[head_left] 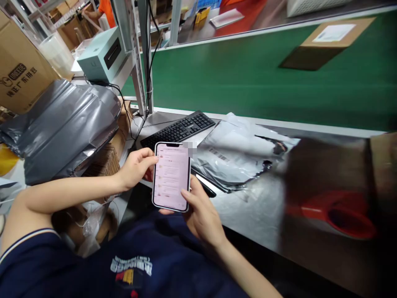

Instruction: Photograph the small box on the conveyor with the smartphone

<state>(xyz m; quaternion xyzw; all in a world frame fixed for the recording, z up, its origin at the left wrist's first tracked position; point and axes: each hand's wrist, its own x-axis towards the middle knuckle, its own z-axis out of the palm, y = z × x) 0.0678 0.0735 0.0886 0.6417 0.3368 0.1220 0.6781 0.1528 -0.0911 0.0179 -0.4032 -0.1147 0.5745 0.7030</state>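
A smartphone (171, 178) with a lit pinkish-white screen of text rows is held upright above the bench edge. My right hand (203, 209) wraps around its lower right side, thumb resting over the screen. At the phone's upper left edge, my left hand (138, 167) has its fingers curled, with thumb and fingertips gripping or touching that edge. Behind the phone lie a black keyboard (180, 130) and a grey-white plastic mailer bag (221, 153) with a barcode label. A dark flat object (209, 191) shows partly under the mailer's near edge.
Beyond the bench runs a green conveyor belt (217, 82) carrying a labelled cardboard box (325, 39). A red tape dispenser or ring (350, 217), blurred, lies at right. Left are grey plastic bags (68, 124), a large carton (23, 66) and a pale blue label printer (101, 54). Someone's orange sleeve (107, 10) shows behind.
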